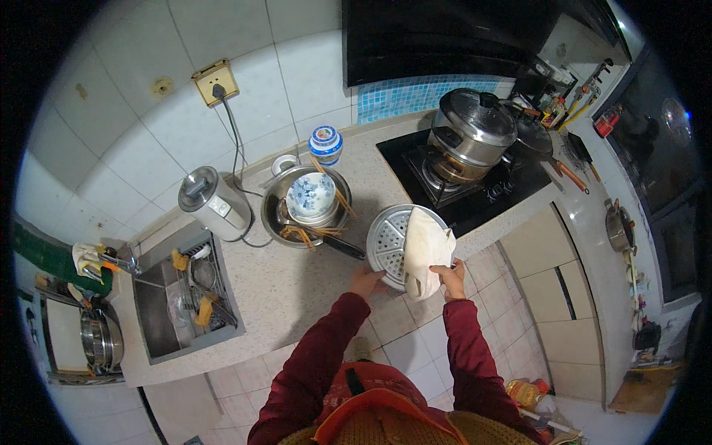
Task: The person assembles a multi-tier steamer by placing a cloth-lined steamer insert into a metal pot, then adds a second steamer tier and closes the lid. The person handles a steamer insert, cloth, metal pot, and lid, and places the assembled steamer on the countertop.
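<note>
A round metal steamer tray (387, 248) with many holes is held over the counter's front edge. Across its right half lies a folded cream cloth (424, 248), one end hanging past the rim. My left hand (367, 282) is closed on the tray's near left rim. At the near right, my right hand (451, 279) grips the cloth, its thumb on top; whether its hidden fingers also hold the rim, I cannot tell.
Left of the tray, a black-handled pan (276, 230) holds patterned bowls (311, 195) and chopsticks. A lidded pot (478, 133) stands on the black gas stove (512, 185). Farther left are a grey-white appliance (215, 204) and the sink (159, 319). A blue-white jar (325, 146) sits near the wall.
</note>
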Available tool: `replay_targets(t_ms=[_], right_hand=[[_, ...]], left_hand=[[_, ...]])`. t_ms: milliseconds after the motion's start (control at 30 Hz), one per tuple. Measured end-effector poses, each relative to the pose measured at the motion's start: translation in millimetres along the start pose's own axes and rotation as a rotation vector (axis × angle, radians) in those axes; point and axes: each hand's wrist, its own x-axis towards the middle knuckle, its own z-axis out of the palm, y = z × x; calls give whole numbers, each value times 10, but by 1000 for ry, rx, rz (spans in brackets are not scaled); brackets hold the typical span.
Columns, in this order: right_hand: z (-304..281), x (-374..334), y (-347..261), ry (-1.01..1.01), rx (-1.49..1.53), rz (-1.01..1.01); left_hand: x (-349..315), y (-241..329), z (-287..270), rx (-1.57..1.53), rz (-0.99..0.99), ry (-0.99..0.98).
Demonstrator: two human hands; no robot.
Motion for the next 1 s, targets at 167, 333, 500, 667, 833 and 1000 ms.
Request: replay_targets(t_ms=[167,333,500,667,833,1000], right_hand=[[-95,-15,-54,-46,-30,44],[-239,-175,-140,-313,139,4],[-380,-377,-314,-335,189,-25],[-383,-526,-731,-356,199,-46],[-94,-651,-1190,-492,145,-102],[531,-627,-1366,-590,54,-189]], left_hand=[[-92,-9,79,80,91,138],[-206,-180,65,103,169,113],[-351,-295,70,6,91,-35],[-475,-219,96,-65,144,-209],[-614,100,28,-166,107,-327],[-841,550,-242,-308,199,-287]])
